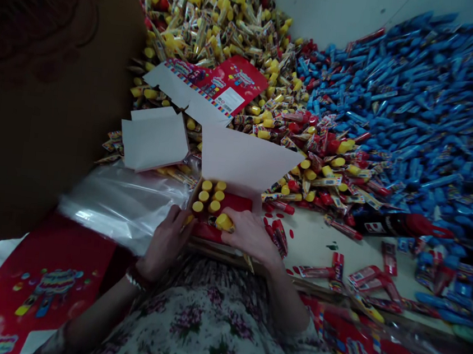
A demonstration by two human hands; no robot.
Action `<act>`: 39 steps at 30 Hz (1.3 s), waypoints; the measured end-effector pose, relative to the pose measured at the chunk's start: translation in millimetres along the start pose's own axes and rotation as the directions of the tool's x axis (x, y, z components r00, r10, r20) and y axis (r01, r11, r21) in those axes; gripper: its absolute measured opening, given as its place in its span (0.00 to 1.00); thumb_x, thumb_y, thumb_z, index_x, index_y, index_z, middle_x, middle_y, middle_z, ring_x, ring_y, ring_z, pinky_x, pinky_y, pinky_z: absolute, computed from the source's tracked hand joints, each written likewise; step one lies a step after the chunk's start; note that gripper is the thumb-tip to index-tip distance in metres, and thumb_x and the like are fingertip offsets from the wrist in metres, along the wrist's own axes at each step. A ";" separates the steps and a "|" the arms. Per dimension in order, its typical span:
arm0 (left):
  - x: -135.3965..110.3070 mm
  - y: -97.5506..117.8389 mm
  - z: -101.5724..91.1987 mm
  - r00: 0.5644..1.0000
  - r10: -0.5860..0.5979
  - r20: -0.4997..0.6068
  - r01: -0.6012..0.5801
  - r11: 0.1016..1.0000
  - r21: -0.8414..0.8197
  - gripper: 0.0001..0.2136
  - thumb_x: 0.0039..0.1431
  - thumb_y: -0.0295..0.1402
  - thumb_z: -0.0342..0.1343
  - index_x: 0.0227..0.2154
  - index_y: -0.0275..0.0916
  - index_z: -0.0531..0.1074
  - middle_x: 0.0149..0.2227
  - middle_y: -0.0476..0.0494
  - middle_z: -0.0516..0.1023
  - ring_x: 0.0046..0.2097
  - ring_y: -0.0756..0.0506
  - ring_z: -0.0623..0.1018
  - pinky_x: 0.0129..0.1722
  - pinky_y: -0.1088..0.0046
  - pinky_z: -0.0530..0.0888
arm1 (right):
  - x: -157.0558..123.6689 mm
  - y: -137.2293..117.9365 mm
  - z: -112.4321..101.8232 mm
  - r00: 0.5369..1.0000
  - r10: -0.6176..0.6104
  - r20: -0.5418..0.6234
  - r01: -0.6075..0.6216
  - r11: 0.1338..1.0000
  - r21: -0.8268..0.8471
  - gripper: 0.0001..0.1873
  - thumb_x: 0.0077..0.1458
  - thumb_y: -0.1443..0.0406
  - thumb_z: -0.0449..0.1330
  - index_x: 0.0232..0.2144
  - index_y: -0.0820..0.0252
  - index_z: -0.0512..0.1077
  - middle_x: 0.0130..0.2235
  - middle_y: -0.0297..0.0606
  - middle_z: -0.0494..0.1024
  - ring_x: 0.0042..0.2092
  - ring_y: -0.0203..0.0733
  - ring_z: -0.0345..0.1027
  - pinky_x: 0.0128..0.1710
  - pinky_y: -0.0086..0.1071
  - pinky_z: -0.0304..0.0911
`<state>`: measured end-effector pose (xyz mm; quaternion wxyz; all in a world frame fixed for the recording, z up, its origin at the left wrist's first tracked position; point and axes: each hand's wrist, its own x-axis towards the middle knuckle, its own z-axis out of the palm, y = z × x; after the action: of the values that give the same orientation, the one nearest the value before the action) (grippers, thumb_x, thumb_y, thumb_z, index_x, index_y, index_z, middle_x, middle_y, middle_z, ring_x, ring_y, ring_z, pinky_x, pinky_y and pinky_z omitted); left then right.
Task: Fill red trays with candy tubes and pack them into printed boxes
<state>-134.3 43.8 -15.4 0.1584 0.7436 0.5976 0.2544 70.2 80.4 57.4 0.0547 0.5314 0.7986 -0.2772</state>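
Note:
A small red carton (233, 204) with its white lid flap (246, 161) raised stands at the near edge of the table. Several yellow-capped tubes (211, 196) stand upright inside it. My left hand (166, 243) grips the carton's left side, fingers wrapped on its edge. My right hand (249, 235) is closed on one yellow-capped tube (224, 222) and holds it at the carton's front, beside the standing tubes.
A big heap of yellow-capped packets (219, 23) fills the back, red ones (327, 153) the middle, blue ones (417, 106) the right. An open white carton (156, 137), a flat red carton (225, 83), a clear plastic bag (124, 202) and a brown cardboard wall (46, 95) lie left.

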 end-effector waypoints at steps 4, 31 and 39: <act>6.2 2.3 8.9 0.997 -0.009 0.074 0.007 1.000 0.023 0.10 0.65 0.35 0.45 0.42 0.38 0.68 0.40 0.42 0.69 0.34 0.47 0.74 0.34 0.71 0.73 | -4.1 -0.8 -4.2 0.998 -0.060 0.018 0.062 0.992 -0.111 0.15 0.57 0.59 0.56 0.45 0.59 0.69 0.38 0.42 0.78 0.41 0.47 0.71 0.37 0.33 0.56; -17.2 -22.2 15.9 0.984 0.037 -0.176 -0.080 0.967 -0.241 0.20 0.60 0.35 0.55 0.53 0.40 0.60 0.44 0.41 0.70 0.38 0.48 0.75 0.39 0.68 0.75 | 25.2 -17.1 -8.9 0.974 -0.224 0.027 0.225 0.966 -0.125 0.14 0.57 0.65 0.56 0.45 0.64 0.69 0.40 0.48 0.78 0.43 0.50 0.72 0.39 0.37 0.64; -27.6 17.0 -8.9 0.964 0.167 -0.207 -0.221 0.936 -0.273 0.14 0.61 0.32 0.53 0.50 0.41 0.63 0.44 0.41 0.71 0.39 0.48 0.74 0.36 0.71 0.75 | -11.7 4.0 28.9 0.992 -0.025 -0.123 0.124 0.347 0.930 0.21 0.51 0.56 0.61 0.46 0.55 0.66 0.48 0.38 0.75 0.47 0.42 0.69 0.34 0.29 0.68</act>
<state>-130.0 12.4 -4.2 0.1863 0.7412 0.4885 0.4211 72.8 57.5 36.1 -0.3053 0.4424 0.5230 -0.6615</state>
